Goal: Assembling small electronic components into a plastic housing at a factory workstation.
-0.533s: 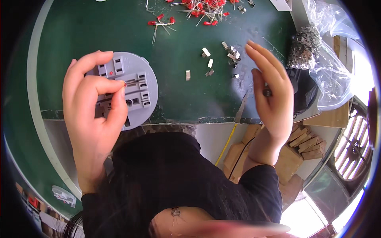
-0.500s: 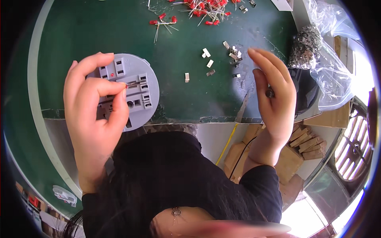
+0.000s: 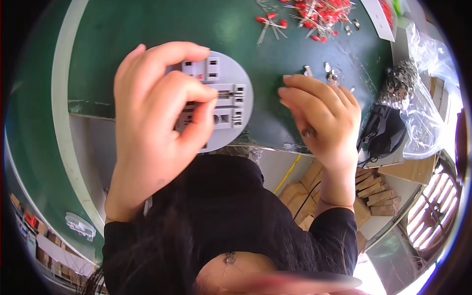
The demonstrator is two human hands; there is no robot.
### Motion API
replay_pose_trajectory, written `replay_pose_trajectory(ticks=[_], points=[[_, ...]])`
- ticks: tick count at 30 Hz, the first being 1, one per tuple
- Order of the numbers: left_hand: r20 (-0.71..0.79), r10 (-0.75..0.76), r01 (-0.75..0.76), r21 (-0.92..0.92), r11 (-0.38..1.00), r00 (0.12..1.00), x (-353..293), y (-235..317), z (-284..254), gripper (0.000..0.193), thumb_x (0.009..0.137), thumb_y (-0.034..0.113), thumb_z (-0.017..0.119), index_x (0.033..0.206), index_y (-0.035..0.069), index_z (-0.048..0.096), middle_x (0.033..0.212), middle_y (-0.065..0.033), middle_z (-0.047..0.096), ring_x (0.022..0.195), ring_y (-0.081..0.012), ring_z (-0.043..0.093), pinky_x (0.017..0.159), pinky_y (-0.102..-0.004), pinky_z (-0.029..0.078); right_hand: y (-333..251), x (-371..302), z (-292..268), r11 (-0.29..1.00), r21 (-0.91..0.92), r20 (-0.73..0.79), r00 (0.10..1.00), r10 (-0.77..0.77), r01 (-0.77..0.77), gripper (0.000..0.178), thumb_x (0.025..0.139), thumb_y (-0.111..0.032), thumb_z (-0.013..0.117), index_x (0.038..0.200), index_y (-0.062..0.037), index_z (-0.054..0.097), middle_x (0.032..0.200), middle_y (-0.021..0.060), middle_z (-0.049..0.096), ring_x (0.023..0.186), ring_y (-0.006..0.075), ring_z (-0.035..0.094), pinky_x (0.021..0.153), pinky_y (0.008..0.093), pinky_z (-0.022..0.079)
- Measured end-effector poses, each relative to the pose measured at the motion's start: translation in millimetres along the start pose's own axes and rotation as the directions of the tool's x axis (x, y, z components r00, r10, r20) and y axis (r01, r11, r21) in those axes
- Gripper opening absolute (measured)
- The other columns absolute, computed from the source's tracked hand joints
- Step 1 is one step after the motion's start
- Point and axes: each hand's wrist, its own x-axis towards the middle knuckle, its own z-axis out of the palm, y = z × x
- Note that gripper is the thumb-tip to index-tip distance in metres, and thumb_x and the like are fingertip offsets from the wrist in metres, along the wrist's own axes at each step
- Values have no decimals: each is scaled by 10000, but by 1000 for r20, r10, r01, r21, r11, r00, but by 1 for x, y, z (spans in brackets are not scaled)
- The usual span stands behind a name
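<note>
My left hand [image 3: 157, 103] is over the round grey plastic fixture [image 3: 243, 101], thumb and forefinger pinched at its slots. A red LED is in this pinch, mostly hidden by the fingertips. A small red dot shows in one block of the fixture. My right hand [image 3: 327, 115] hovers to the right with curled fingers, and a small dark round-ended piece [image 3: 309, 132] is tucked against its palm; the rest of that piece is hidden. Just beyond the right fingers lie small shiny metal clips [image 3: 332, 76], some of them covered by the hand.
A heap of red LEDs [image 3: 322, 14] with long leads lies at the far side of the green table [image 3: 147, 24]. At right are a clear plastic bag [image 3: 418, 123] holding metal bits and a black mesh pouch [image 3: 383, 132]. Cardboard pieces [image 3: 381, 191] are stacked below.
The view has turned, so the table's things sit further right. My right hand has moved left over the metal clips toward the fixture. My left hand keeps its pinch at the fixture.
</note>
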Motion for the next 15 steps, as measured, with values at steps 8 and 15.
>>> replay_pose_trajectory(ticks=[8, 15], points=[[-78, -20, 20, 0, 1000, 997, 0, 3, 10, 218, 725, -40, 740, 852, 90, 620, 1217, -90, 648, 1064, -287, 620, 1088, -550, 371, -36, 13, 18, 926, 327, -224, 936, 272, -190, 283, 747, 28, 803, 1001, -77, 735, 883, 53, 715, 679, 213, 661, 570, 288, 500], [-74, -2, 2, 11, 1000, 997, 0, 1, 8, 224, 709, -21, 746, 844, 99, 614, 1212, -87, 648, 1053, -281, 623, 1072, -547, 381, -47, 12, 33, 887, 376, -299, 871, 390, -268, 249, 745, 22, 819, 959, -68, 728, 859, 69, 712, 660, 206, 651, 575, 301, 497]])
